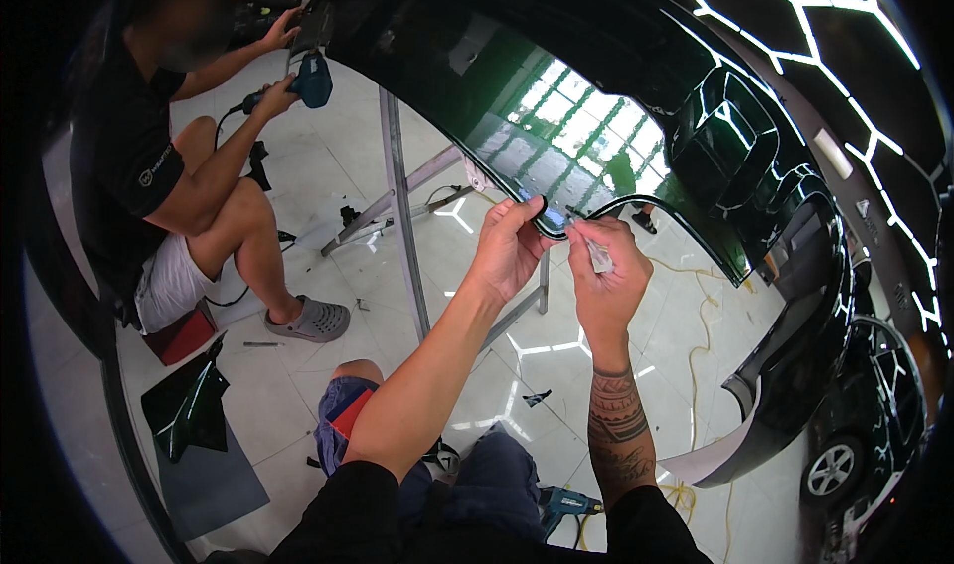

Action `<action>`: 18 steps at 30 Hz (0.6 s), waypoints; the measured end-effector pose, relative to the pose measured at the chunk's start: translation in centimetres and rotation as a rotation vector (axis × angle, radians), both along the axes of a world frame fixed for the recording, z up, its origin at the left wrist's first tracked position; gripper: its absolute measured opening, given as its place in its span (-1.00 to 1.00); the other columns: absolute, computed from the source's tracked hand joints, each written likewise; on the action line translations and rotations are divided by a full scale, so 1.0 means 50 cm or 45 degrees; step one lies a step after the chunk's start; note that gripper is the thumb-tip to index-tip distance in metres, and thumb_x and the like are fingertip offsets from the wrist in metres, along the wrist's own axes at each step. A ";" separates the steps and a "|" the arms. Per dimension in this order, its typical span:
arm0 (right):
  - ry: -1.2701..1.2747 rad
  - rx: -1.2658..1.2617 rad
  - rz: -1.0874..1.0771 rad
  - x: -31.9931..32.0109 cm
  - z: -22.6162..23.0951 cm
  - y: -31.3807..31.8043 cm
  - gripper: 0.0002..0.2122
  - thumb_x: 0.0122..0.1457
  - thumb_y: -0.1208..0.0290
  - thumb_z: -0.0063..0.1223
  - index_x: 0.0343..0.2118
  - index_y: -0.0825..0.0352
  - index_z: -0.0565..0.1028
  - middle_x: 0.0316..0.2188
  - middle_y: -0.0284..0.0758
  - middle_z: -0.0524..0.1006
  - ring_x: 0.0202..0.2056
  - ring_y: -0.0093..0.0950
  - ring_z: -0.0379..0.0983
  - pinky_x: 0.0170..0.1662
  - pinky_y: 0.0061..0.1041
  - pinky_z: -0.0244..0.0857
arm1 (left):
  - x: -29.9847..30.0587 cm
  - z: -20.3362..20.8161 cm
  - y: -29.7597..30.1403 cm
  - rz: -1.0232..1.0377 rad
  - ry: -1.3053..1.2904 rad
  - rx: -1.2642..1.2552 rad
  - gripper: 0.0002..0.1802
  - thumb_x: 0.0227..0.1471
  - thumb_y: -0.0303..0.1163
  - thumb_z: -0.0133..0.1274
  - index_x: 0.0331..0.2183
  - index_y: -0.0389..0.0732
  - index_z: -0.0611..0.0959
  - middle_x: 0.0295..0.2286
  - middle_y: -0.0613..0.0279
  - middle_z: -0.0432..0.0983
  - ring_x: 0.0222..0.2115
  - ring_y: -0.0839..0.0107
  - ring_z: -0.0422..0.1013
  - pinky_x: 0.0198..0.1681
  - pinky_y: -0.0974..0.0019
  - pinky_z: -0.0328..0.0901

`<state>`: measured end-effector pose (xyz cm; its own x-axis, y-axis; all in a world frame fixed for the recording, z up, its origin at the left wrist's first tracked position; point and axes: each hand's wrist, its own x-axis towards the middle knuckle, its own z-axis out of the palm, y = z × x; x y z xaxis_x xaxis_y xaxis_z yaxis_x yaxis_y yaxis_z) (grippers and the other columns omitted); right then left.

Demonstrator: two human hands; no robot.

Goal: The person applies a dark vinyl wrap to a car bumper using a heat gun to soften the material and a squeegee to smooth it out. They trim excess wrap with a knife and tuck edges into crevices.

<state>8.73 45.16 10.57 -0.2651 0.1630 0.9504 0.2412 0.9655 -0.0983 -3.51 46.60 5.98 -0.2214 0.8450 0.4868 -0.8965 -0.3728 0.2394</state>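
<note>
A glossy dark green car bumper [467,92] spans the space ahead of me, with bright windows and lights mirrored on it. My left hand [512,251] grips its lower edge, thumb on the outer face and fingers curled beneath. Just to the right, my right hand [611,266] is closed in a pinch around a slim tool with a pale, see-through handle [599,257]. The tool's dark, thin tip meets the rounded corner of the edge, beside a curved cut-out. Its exact kind is hard to make out.
A metal stand [396,191] is under the bumper. At left, a seated person holds a teal heat gun [315,79] near the panel. Another teal power tool [568,501] lies by my legs. Dark film [194,405], a grey sheet [214,489] and a yellow cord [704,330] are on the floor.
</note>
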 end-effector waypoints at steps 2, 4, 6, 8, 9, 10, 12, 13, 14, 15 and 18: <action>-0.004 0.012 0.005 0.000 -0.002 0.002 -0.82 -0.03 0.74 0.22 -0.32 0.44 0.56 -0.43 -0.23 0.56 -0.36 -0.48 0.49 -0.29 -0.59 0.35 | 0.001 0.000 -0.001 -0.003 -0.007 -0.007 -0.89 0.13 -0.43 0.03 -0.34 -0.27 0.59 -0.36 0.15 0.60 -0.39 0.44 0.54 -0.28 0.37 0.51; -0.020 0.037 -0.002 -0.002 0.001 0.001 -0.82 -0.03 0.74 0.21 -0.32 0.44 0.56 -0.43 -0.22 0.56 -0.35 -0.45 0.50 -0.29 -0.58 0.35 | -0.003 -0.009 0.007 -0.012 0.009 0.021 -0.85 0.14 -0.41 0.01 -0.28 -0.27 0.58 -0.33 0.16 0.60 -0.35 0.42 0.55 -0.25 0.34 0.51; -0.041 0.070 -0.023 -0.002 0.002 0.000 -0.81 -0.04 0.75 0.21 -0.32 0.44 0.56 -0.43 -0.22 0.56 -0.35 -0.43 0.49 -0.28 -0.57 0.35 | -0.003 -0.008 0.005 -0.018 0.006 0.019 -0.85 0.14 -0.41 0.01 -0.28 -0.27 0.58 -0.33 0.17 0.60 -0.35 0.42 0.55 -0.25 0.34 0.51; -0.043 0.066 -0.021 -0.001 0.003 -0.001 -0.82 -0.04 0.75 0.20 -0.33 0.44 0.56 -0.43 -0.22 0.56 -0.36 -0.42 0.49 -0.28 -0.56 0.35 | 0.002 0.002 -0.004 -0.021 -0.014 -0.013 -0.88 0.13 -0.42 0.03 -0.34 -0.26 0.59 -0.37 0.17 0.60 -0.39 0.44 0.54 -0.28 0.36 0.51; -0.043 0.065 -0.016 -0.002 0.003 -0.002 -0.82 -0.04 0.75 0.19 -0.33 0.44 0.56 -0.43 -0.22 0.55 -0.37 -0.41 0.49 -0.29 -0.55 0.35 | 0.002 0.001 -0.002 -0.019 -0.010 -0.011 -0.88 0.13 -0.42 0.03 -0.34 -0.26 0.59 -0.37 0.17 0.60 -0.39 0.44 0.54 -0.28 0.36 0.51; -0.045 0.068 -0.019 -0.003 0.003 -0.001 -0.82 -0.04 0.75 0.19 -0.33 0.44 0.55 -0.43 -0.22 0.55 -0.37 -0.41 0.49 -0.29 -0.55 0.35 | 0.001 0.001 0.000 -0.016 -0.007 -0.010 -0.88 0.13 -0.42 0.03 -0.34 -0.26 0.59 -0.37 0.18 0.60 -0.39 0.45 0.54 -0.28 0.36 0.51; -0.049 0.072 -0.027 -0.004 0.004 0.000 -0.83 -0.03 0.75 0.18 -0.34 0.44 0.55 -0.43 -0.22 0.55 -0.38 -0.41 0.49 -0.30 -0.55 0.35 | 0.000 0.001 0.001 -0.017 -0.003 -0.010 -0.88 0.13 -0.41 0.04 -0.34 -0.26 0.59 -0.37 0.18 0.60 -0.39 0.45 0.54 -0.28 0.37 0.51; -0.052 0.075 -0.033 -0.004 0.004 0.000 -0.84 -0.03 0.75 0.18 -0.35 0.44 0.54 -0.43 -0.22 0.54 -0.38 -0.40 0.49 -0.30 -0.54 0.35 | 0.001 0.002 -0.001 -0.020 -0.004 -0.011 -0.88 0.13 -0.41 0.04 -0.34 -0.26 0.59 -0.37 0.18 0.60 -0.39 0.45 0.54 -0.28 0.37 0.50; -0.054 0.079 -0.040 -0.004 0.005 -0.002 -0.84 -0.03 0.75 0.18 -0.35 0.44 0.54 -0.43 -0.21 0.54 -0.39 -0.40 0.49 -0.30 -0.54 0.35 | 0.001 0.003 -0.002 -0.023 -0.004 -0.013 -0.87 0.13 -0.41 0.04 -0.34 -0.26 0.59 -0.37 0.18 0.60 -0.40 0.45 0.54 -0.29 0.38 0.50; -0.057 0.083 -0.045 -0.005 0.006 -0.002 -0.84 -0.03 0.75 0.18 -0.35 0.44 0.54 -0.43 -0.21 0.54 -0.39 -0.40 0.49 -0.31 -0.54 0.35 | 0.000 0.003 0.000 -0.023 0.001 -0.007 -0.87 0.13 -0.41 0.04 -0.34 -0.26 0.59 -0.38 0.18 0.60 -0.40 0.46 0.54 -0.29 0.38 0.50; -0.061 0.109 -0.059 -0.006 0.006 0.001 -0.84 -0.03 0.75 0.17 -0.35 0.44 0.53 -0.43 -0.21 0.53 -0.41 -0.39 0.48 -0.32 -0.53 0.35 | -0.001 0.002 0.002 -0.025 0.007 -0.004 -0.88 0.13 -0.41 0.04 -0.35 -0.26 0.60 -0.38 0.18 0.60 -0.40 0.47 0.54 -0.30 0.39 0.50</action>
